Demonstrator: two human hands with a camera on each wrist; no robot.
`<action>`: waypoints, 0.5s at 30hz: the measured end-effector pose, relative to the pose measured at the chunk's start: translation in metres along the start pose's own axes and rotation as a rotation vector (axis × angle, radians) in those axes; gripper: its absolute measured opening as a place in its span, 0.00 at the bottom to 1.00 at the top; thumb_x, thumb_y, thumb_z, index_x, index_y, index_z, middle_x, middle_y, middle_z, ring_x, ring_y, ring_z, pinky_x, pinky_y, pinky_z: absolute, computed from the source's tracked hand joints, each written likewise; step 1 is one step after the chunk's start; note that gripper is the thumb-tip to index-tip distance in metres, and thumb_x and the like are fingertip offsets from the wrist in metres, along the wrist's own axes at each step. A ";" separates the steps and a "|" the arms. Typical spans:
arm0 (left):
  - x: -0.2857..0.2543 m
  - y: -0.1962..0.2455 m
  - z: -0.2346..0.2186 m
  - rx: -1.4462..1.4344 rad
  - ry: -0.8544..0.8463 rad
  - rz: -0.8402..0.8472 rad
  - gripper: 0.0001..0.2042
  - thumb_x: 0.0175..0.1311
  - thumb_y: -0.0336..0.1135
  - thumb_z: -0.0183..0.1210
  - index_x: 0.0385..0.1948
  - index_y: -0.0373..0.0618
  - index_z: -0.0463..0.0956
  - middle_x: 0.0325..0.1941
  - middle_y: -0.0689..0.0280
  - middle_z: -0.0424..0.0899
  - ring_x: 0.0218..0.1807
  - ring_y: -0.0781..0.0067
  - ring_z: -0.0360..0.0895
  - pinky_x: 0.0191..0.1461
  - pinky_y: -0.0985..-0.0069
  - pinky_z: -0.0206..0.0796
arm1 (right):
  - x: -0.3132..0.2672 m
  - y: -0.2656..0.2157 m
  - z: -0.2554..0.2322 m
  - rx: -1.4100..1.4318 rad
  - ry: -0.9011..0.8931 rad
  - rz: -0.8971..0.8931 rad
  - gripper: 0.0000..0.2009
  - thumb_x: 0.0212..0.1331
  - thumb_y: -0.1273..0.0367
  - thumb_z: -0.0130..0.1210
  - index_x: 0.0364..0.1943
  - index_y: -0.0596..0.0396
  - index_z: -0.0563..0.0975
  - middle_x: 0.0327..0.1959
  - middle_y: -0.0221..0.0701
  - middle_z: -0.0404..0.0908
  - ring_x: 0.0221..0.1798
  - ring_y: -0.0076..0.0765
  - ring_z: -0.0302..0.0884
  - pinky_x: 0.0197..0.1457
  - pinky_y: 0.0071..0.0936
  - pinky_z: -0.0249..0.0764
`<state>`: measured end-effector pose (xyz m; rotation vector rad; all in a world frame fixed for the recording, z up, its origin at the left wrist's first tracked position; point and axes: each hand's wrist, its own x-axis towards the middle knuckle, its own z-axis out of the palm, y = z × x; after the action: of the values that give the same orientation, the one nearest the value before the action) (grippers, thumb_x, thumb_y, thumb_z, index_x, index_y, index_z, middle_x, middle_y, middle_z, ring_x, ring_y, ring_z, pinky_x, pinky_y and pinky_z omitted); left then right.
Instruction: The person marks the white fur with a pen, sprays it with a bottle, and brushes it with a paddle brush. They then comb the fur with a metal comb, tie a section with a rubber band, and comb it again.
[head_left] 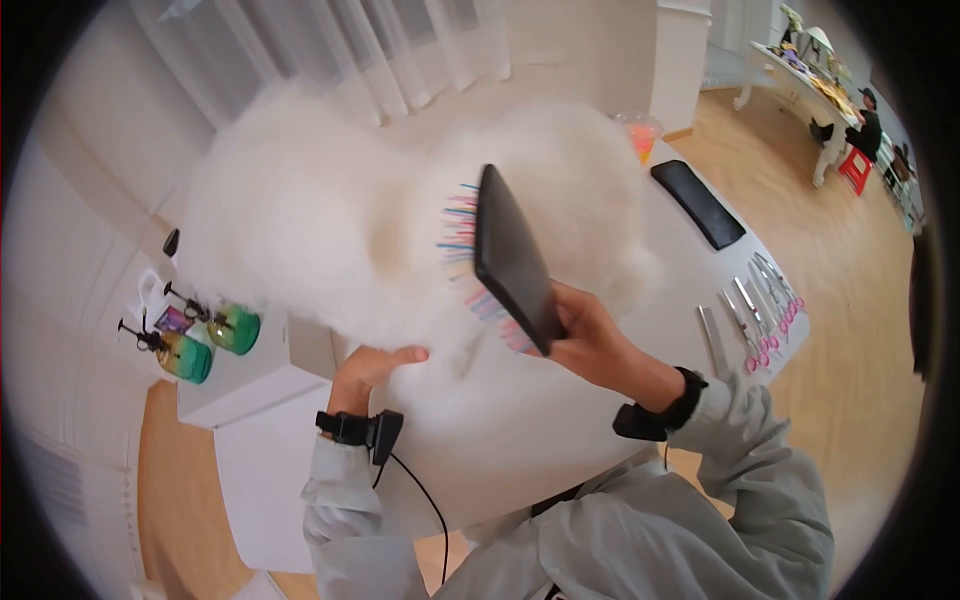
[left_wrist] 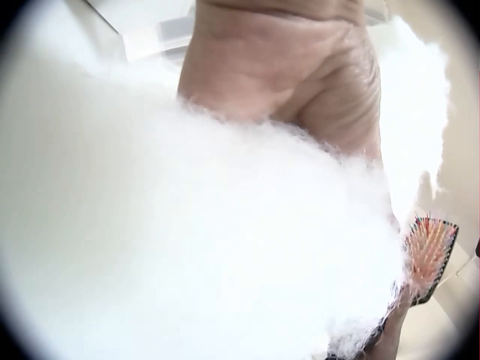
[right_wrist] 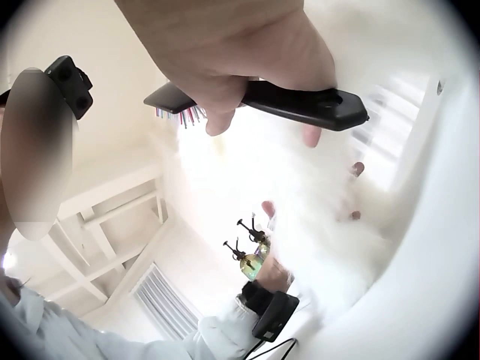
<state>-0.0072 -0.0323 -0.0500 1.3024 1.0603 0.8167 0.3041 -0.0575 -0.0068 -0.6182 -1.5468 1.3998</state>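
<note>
A black paddle brush (head_left: pixel 512 262) with multicoloured bristles is tilting on edge, bristles pressing into a big fluffy white coat of fur (head_left: pixel 330 215); the fur is lying on the round white table (head_left: pixel 520 440).

The fluffy dog (head_left: pixel 330 210) is pure white on a white desk (head_left: pixel 560 420). The brush (head_left: pixel 512 260) has a black back and bristles tipped pink, blue and orange — bright stripes. At the desk's right edge lie silver scissors (head_left: pixel 760 310) with pink handles, beside a black pad (head_left: pixel 698 203). Two bottles (head_left: pixel 205 340) fade green to yellow — black pumps.
</note>
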 end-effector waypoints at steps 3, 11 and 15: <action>-0.009 0.011 0.022 0.062 0.036 -0.030 0.32 0.50 0.37 0.74 0.58 0.39 0.71 0.56 0.63 0.78 0.57 0.68 0.73 0.63 0.70 0.65 | 0.013 0.005 0.002 -0.052 0.034 -0.029 0.17 0.55 0.82 0.60 0.50 0.61 0.74 0.42 0.23 0.79 0.46 0.14 0.72 0.51 0.18 0.71; -0.012 0.020 0.085 0.101 0.134 -0.088 0.30 0.60 0.44 0.67 0.59 0.35 0.70 0.59 0.60 0.75 0.60 0.66 0.71 0.66 0.71 0.61 | 0.046 -0.010 0.000 -0.055 0.099 0.068 0.11 0.56 0.76 0.59 0.43 0.57 0.76 0.30 0.21 0.76 0.32 0.13 0.71 0.32 0.17 0.70; -0.008 0.015 0.109 0.137 0.291 -0.113 0.35 0.59 0.56 0.63 0.59 0.34 0.69 0.62 0.57 0.74 0.63 0.65 0.68 0.68 0.73 0.57 | 0.058 -0.007 -0.006 -0.013 0.053 0.027 0.14 0.56 0.70 0.61 0.46 0.55 0.75 0.28 0.20 0.74 0.28 0.12 0.68 0.25 0.16 0.66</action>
<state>0.0935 -0.0752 -0.0387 1.2481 1.4288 0.8777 0.2848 -0.0069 0.0164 -0.6814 -1.5116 1.3832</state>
